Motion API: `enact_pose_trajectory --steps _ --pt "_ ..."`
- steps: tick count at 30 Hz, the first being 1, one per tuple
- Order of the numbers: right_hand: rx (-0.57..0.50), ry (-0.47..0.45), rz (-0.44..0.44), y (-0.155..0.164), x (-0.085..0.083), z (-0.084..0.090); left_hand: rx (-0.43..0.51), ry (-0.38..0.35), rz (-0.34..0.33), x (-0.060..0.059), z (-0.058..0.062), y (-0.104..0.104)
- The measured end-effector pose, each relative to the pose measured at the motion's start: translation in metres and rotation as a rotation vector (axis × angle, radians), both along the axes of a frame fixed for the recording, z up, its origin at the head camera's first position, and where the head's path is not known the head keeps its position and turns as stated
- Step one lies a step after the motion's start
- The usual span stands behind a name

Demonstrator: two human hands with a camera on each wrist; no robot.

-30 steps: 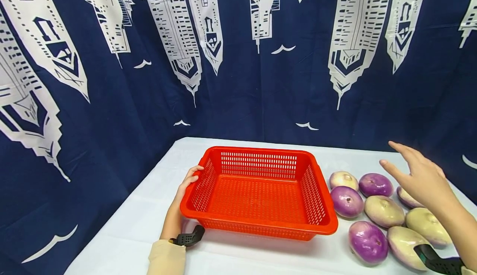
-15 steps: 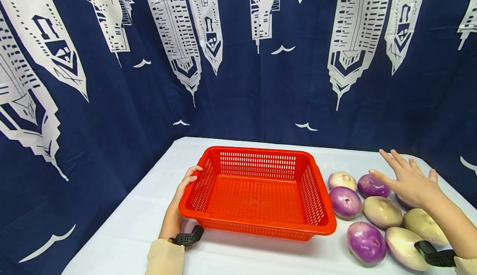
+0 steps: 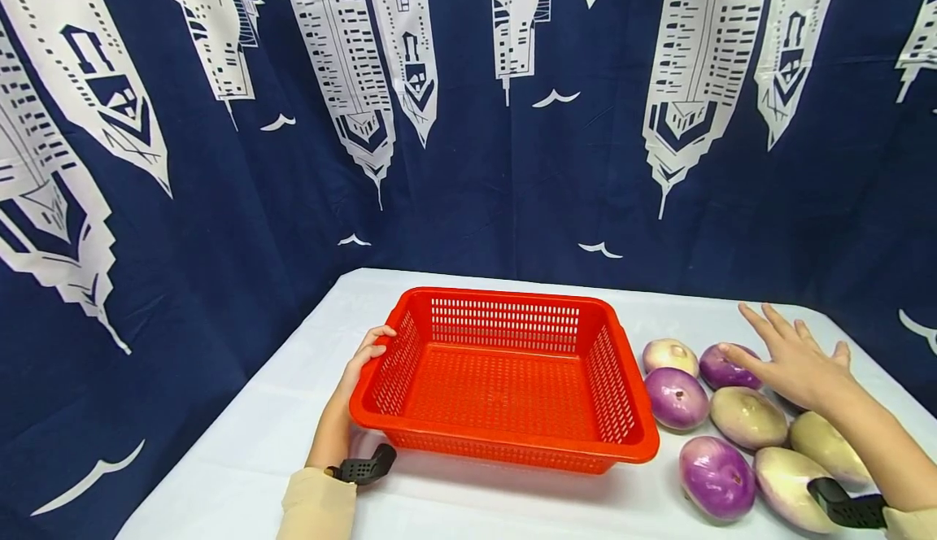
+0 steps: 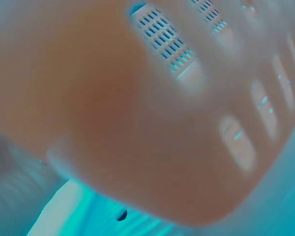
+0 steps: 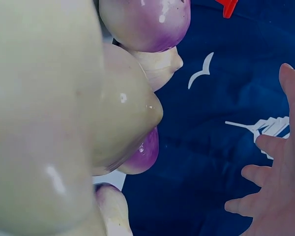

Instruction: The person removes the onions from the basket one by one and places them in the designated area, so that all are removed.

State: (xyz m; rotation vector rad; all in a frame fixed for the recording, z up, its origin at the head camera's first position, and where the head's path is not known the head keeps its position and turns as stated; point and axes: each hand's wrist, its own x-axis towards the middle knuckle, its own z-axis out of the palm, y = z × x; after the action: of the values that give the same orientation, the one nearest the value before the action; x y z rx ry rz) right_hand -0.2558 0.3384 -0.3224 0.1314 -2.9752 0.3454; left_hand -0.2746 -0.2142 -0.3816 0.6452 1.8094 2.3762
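Note:
My left hand point(image 3: 359, 365) grips the left rim of a red plastic basket point(image 3: 505, 436) with slotted walls, its fingers over the edge. Nothing lies inside the basket. In the left wrist view the slotted wall point(image 4: 211, 108) looms close and blurred in odd colours. My right hand point(image 3: 801, 369) hovers over the far right of a group of turnips, fingers spread, holding nothing. Its thumb overlaps a purple turnip point(image 3: 717, 371); another turnip behind the hand is mostly hidden. A pale turnip point(image 3: 748, 418) and a purple one point(image 3: 716, 479) lie nearer. The right wrist view shows turnips point(image 5: 128, 113) beside the spread fingers.
White cloth point(image 3: 241, 459) covers the table. A navy curtain point(image 3: 468, 198) with white building prints hangs close behind it. The turnips lie close to the basket's right side. Each wrist wears a black strap point(image 3: 366, 467).
My right hand has moved left and down over the turnips, its fingers spreading wider. The left hand stays on the basket's rim; the view shifts slightly.

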Motion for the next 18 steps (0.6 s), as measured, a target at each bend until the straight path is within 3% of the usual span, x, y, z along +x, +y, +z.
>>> enact_pose_trajectory --steps 6,13,18 --pt "-0.006 0.003 0.002 0.001 0.002 -0.002 -0.07 0.001 0.039 -0.005 0.002 -0.004" --pt "-0.014 0.002 0.007 0.002 0.003 -0.005 -0.283 -0.105 0.168 -0.009 0.002 -0.011" --pt "-0.01 0.01 0.007 0.002 0.002 -0.003 -0.407 -0.038 0.217 -0.013 0.005 -0.016"
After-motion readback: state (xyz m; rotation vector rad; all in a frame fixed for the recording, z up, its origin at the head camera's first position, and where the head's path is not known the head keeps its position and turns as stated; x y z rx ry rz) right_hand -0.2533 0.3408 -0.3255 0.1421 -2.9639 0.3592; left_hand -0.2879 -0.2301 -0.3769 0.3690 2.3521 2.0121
